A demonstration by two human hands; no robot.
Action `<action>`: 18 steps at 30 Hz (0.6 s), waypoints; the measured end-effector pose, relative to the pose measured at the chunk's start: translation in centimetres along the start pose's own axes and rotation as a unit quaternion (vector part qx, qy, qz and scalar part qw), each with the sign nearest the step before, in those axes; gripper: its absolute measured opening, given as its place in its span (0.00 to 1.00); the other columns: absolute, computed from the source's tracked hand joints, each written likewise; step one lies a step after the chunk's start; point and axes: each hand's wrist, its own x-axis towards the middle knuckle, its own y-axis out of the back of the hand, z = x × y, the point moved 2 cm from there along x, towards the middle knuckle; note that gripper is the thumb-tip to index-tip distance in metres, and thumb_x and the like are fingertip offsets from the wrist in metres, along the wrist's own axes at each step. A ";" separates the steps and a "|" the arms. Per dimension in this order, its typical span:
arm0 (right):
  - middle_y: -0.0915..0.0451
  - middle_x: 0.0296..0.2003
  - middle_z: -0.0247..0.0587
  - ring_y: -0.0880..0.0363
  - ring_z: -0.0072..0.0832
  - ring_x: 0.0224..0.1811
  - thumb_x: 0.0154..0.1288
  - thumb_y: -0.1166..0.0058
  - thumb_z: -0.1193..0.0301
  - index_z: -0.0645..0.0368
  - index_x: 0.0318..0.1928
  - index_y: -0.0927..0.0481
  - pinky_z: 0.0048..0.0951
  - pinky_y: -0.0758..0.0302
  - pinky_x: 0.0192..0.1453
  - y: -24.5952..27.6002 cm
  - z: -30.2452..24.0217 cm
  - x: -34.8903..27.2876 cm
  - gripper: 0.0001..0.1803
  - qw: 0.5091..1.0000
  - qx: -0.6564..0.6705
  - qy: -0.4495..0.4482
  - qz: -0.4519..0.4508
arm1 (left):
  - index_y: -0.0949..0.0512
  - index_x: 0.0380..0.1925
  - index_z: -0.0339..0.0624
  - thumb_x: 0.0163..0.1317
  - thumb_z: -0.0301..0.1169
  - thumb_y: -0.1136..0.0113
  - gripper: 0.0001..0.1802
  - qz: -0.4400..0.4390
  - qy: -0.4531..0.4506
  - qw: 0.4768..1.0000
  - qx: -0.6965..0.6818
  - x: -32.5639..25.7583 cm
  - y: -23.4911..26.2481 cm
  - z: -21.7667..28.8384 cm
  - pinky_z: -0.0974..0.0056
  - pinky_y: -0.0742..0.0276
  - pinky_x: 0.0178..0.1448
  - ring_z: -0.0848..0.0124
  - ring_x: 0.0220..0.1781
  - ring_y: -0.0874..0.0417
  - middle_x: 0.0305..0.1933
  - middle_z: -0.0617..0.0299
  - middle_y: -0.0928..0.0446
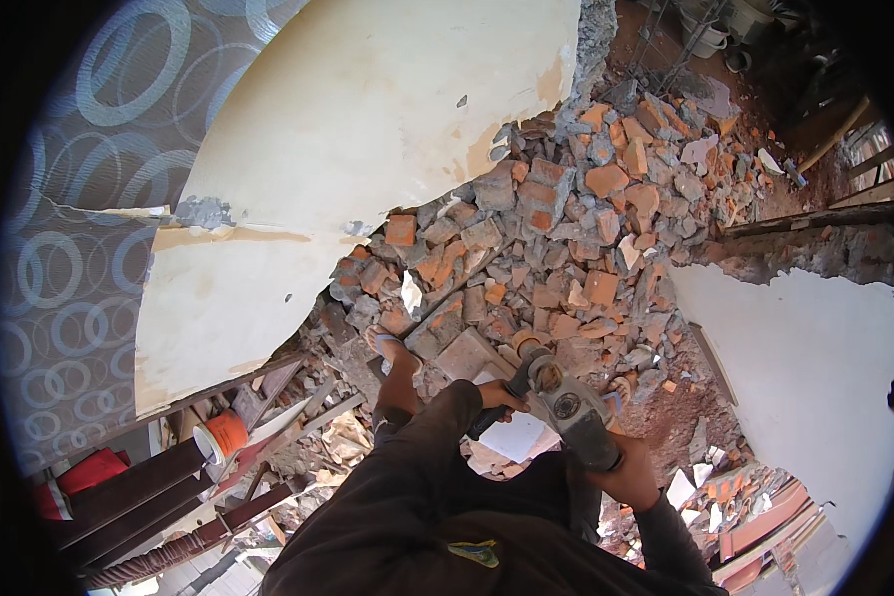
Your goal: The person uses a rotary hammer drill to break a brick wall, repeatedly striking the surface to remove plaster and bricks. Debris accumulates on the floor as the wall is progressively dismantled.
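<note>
A grey demolition hammer [576, 412] is held in front of my body, its collar end toward the rubble. My left hand [500, 395] is closed around its dark side handle [489, 421]. At the rear end, my right hand [630, 471] grips the tool's body, with the fingers partly hidden. Beyond the collar lies a heap of broken bricks and mortar [556, 268]. Whether a bit touches the bricks I cannot tell. My sandalled left foot [387, 343] stands on the debris.
A broken cream wall [368, 119] rises at the far left, beside a wall with a circle pattern [89, 199]. An orange bucket [223, 435] sits among dark boards at left. At right stands a white wall piece [805, 338]. Thin metal rods [680, 50] stick out at the back.
</note>
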 end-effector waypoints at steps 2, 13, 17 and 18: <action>0.13 0.33 0.48 0.12 0.34 0.37 0.46 0.31 0.73 0.65 0.41 0.16 0.33 0.19 0.43 0.4 2.8 -1.2 0.18 0.998 0.043 -0.031 0.026 | 0.20 0.31 0.32 0.52 0.33 0.24 0.16 0.062 -0.002 0.996 0.064 -0.4 -1.3 1.4 0.64 0.24 0.26 0.71 0.22 0.19 0.22 0.59 0.24; 0.16 0.43 0.49 0.15 0.39 0.46 0.51 0.32 0.75 0.64 0.46 0.18 0.35 0.22 0.50 -3.2 11.1 -1.7 0.19 0.980 0.190 0.064 -0.002 | 0.18 0.34 0.33 0.46 0.34 0.30 0.18 0.345 -0.119 0.816 0.449 -8.4 -1.8 8.5 0.56 0.19 0.43 0.60 0.34 0.12 0.29 0.49 0.16; 0.21 0.36 0.48 0.21 0.47 0.38 0.43 0.26 0.69 0.64 0.41 0.19 0.41 0.25 0.41 -2.8 9.7 2.9 0.23 0.966 0.054 0.254 0.010 | 0.19 0.32 0.31 0.45 0.32 0.30 0.17 0.408 -0.266 0.794 0.364 -11.5 -0.2 10.5 0.54 0.19 0.41 0.49 0.34 0.14 0.27 0.44 0.18; 0.22 0.36 0.48 0.21 0.47 0.38 0.42 0.26 0.69 0.64 0.41 0.19 0.41 0.25 0.41 -2.4 9.3 3.9 0.23 0.956 0.043 0.290 0.016 | 0.19 0.34 0.32 0.44 0.32 0.29 0.18 0.419 -0.281 0.786 0.358 -12.1 0.2 10.8 0.55 0.19 0.41 0.50 0.34 0.13 0.28 0.44 0.18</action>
